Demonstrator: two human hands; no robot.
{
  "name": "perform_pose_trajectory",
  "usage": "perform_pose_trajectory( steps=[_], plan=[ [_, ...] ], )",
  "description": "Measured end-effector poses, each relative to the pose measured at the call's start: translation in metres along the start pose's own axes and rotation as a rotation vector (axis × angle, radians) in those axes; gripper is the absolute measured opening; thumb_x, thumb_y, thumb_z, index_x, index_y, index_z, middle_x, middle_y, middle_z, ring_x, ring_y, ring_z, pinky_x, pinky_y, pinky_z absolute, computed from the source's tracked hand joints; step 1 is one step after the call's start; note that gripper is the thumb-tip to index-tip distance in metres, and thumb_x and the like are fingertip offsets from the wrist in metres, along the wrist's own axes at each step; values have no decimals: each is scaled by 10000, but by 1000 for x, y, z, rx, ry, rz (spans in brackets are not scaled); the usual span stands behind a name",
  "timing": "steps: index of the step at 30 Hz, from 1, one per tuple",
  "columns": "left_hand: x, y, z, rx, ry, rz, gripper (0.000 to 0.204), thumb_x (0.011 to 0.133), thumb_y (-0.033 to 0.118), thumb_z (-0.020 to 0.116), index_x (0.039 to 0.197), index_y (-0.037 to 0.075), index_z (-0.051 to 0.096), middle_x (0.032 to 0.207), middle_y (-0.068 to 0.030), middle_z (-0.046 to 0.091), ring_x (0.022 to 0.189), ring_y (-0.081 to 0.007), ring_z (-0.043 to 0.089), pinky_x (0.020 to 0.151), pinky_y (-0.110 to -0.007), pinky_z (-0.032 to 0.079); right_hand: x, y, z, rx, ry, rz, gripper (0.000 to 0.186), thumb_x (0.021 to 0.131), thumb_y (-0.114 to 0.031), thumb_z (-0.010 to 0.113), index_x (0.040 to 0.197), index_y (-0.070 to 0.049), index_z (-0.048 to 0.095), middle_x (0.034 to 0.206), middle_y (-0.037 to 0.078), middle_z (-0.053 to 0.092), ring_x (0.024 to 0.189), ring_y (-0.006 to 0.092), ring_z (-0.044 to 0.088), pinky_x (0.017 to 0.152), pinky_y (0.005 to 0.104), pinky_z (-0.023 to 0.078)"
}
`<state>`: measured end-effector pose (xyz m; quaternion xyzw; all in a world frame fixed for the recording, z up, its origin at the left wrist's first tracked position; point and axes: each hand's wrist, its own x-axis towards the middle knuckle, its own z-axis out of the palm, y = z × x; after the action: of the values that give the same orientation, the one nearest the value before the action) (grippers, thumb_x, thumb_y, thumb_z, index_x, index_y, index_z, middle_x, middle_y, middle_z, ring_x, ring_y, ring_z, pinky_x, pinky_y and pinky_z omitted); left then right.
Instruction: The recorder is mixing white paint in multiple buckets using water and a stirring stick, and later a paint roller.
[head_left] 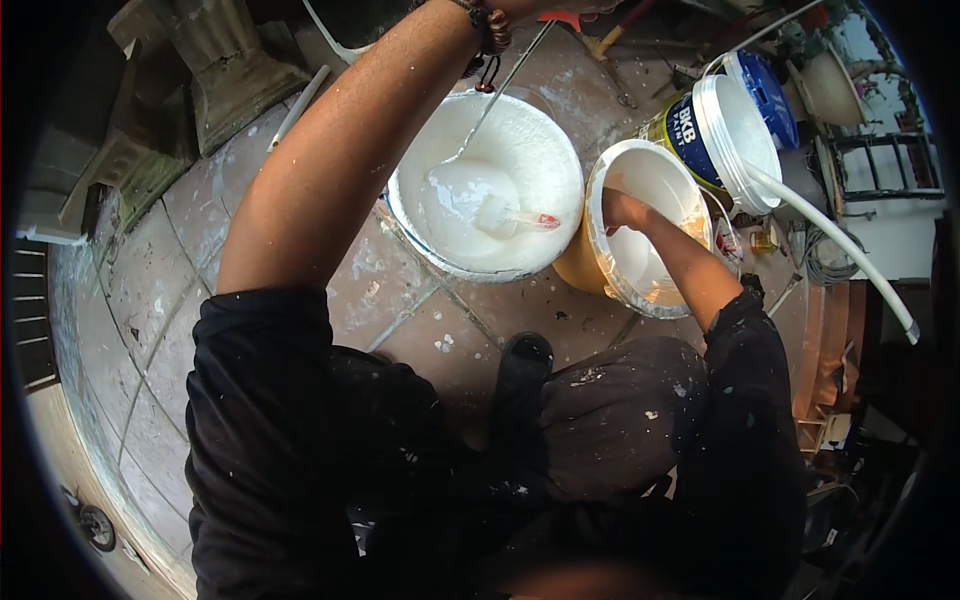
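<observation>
My left hand (540,8) is at the top edge, partly cut off, with fingers closed round a red handle (562,17). From there a thin metal rod (508,78) slants down into a white bucket (555,125) holding white liquid paint (455,200). Half sunk in that paint is a flat, paint-coated tool (500,216) with a red-marked handle. My right hand (622,212) reaches inside a tan bucket (580,262) with white-smeared walls, standing against the white one. Its fingers are mostly hidden, so whether they hold anything does not show.
A tilted paint pail (705,130) lies behind the tan bucket, beside a blue lid (768,95). A pale pipe (850,240) sticks out of the pail. Stone-like column bases (225,70) stand far left. Paint-spattered tiles (160,330) cover the floor; coiled cable (828,255) lies right.
</observation>
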<state>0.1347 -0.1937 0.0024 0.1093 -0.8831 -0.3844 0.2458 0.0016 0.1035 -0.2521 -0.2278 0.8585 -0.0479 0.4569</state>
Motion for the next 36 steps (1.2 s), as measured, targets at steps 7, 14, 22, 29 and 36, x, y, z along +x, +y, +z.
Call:
perform_pose_trajectory(
  steps=[7,14,22,29,36],
  plan=[
    [3,-16,-3,-70,-40,90,369,793,281,578,891,-57,688,858,-302,673,878,-446,672,780,-475,530,5,43,49,1033,52,-15,308,934,-270,590,1161,-65,624,1036,34,671,830,160,642,705,357,536],
    [8,-18,-1,-117,-57,74,381,784,292,581,875,-63,685,846,-303,671,856,-448,675,771,-475,529,-21,28,-22,842,-408,113,316,950,-323,521,963,-28,633,795,115,652,642,244,623,561,382,517],
    [11,-22,-1,-97,-35,62,384,784,299,589,874,-63,683,839,-277,684,841,-435,679,759,-466,529,-101,-45,-99,785,-245,67,172,888,-233,612,850,-65,619,688,80,618,562,208,594,472,350,471],
    [7,-25,-6,-137,-76,-2,338,783,281,588,853,-33,692,792,-228,696,811,-384,699,736,-436,537,-61,-144,-82,628,-333,-108,267,958,-223,560,1023,20,649,922,185,678,805,292,690,653,380,570],
    [1,-20,-7,-219,-68,5,300,787,242,573,837,-27,694,756,-217,694,783,-375,704,698,-425,544,12,-165,-25,510,-380,-227,461,971,-190,523,1325,101,479,1277,267,595,1159,338,629,987,404,513]
  ],
)
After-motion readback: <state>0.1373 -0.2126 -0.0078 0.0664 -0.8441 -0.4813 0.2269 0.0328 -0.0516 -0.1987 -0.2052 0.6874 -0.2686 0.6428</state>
